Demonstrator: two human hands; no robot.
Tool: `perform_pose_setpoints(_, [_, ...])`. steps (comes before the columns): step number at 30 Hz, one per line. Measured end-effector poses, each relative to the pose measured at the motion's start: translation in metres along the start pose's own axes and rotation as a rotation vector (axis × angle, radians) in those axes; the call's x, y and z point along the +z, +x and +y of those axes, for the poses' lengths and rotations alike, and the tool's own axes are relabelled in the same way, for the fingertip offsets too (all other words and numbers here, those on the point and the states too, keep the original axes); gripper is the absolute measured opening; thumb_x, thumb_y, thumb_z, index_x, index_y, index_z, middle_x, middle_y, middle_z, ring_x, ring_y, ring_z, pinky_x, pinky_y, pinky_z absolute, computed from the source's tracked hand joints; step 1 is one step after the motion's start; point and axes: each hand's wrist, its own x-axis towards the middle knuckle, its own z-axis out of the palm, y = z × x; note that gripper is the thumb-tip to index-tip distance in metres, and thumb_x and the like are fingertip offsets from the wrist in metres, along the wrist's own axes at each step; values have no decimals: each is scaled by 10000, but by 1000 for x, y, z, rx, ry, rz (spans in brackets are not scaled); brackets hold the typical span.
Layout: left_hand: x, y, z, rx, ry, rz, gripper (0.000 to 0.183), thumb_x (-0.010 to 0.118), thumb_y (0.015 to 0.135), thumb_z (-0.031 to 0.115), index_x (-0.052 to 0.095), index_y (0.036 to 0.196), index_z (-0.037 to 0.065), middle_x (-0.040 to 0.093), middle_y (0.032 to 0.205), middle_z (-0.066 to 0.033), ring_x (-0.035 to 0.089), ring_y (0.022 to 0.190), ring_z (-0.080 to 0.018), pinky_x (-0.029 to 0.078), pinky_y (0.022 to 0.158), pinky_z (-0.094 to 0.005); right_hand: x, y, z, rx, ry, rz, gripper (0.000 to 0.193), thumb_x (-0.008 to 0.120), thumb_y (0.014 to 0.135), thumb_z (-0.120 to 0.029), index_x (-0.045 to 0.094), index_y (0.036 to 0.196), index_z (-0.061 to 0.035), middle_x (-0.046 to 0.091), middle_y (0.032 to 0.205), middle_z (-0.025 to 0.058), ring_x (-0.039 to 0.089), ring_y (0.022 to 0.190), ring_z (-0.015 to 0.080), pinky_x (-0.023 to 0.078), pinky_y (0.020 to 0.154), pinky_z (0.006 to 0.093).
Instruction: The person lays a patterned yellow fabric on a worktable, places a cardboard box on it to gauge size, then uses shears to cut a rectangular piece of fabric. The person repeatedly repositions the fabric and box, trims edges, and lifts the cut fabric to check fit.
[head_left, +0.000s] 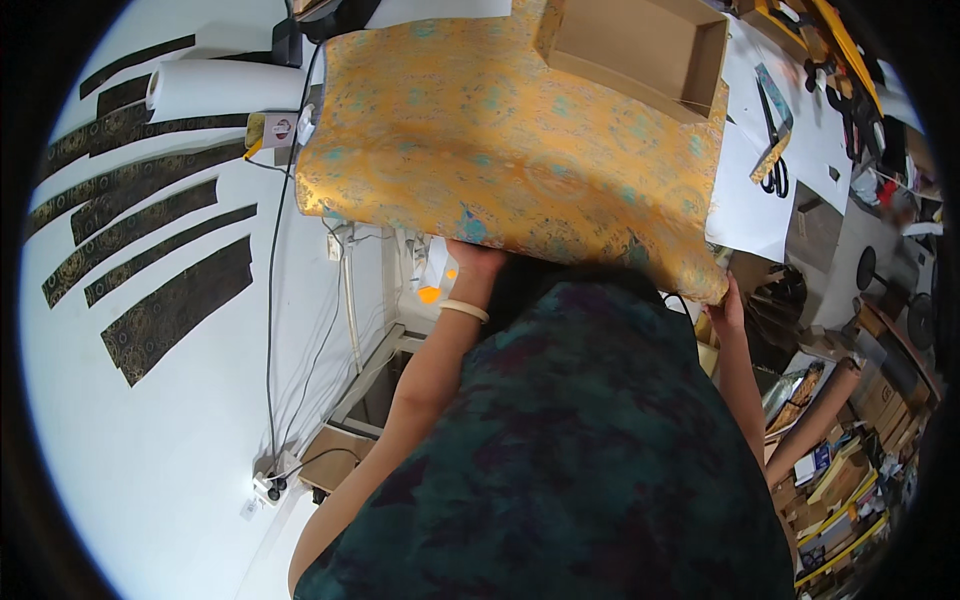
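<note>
A golden-yellow brocade fabric (420, 130) with turquoise and dark floral patterns spreads across the work table, its near edge hanging toward me. At that edge, left of centre, is my left hand (478, 262), a pale bangle (464, 310) on its wrist; the cloth and my body hide its fingers. My right hand (729, 305) grips the fabric's near right corner, fingers closed around it. On the far right part of the fabric rests a shallow open cardboard box (640, 50).
Scissors (775, 178) and a patterned fabric strip (774, 155) lie on white paper (748, 205) at the right. Dark patterned strips (185, 310) and a white roll (225, 90) are at the left. Cables (274, 330) run down beside the table; cluttered shelves (850, 480) stand lower right.
</note>
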Motion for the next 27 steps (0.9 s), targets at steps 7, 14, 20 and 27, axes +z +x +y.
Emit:
perform_pose_setpoints(7, [32,3,-1,-8,73,46,665,384,990,553,471,1499,134,502,1519,-121,425,1414,-374,293,1190,-601,-2,12,-23,-176,-1,64,464,535,1014,-520,616,1307,-169,700,1144,-22,682,965,103,549,761,251])
perform_pose_setpoints(14, [54,18,12,-77,100,55,659,366,1021,514,429,1522,91,424,1573,-154,375,1454,-374,265,1209,-597,29,-6,-53,-287,-86,104,593,535,975,-579,542,1433,-203,618,1362,8,589,1205,179,481,987,405])
perform_pose_setpoints(20, [76,17,13,-85,135,110,677,372,1019,513,396,1545,87,388,1594,-164,346,1471,-389,243,1213,-610,79,-50,-79,-271,-122,258,659,578,943,-597,549,1418,-140,637,1309,48,593,1165,195,460,989,409])
perform_pose_setpoints(27, [80,30,20,-102,195,67,691,366,1018,510,364,1563,85,342,1622,-172,278,1509,-396,177,1227,-634,82,-66,-83,-323,-120,289,690,598,921,-619,539,1417,-143,621,1303,63,578,1183,201,479,952,413])
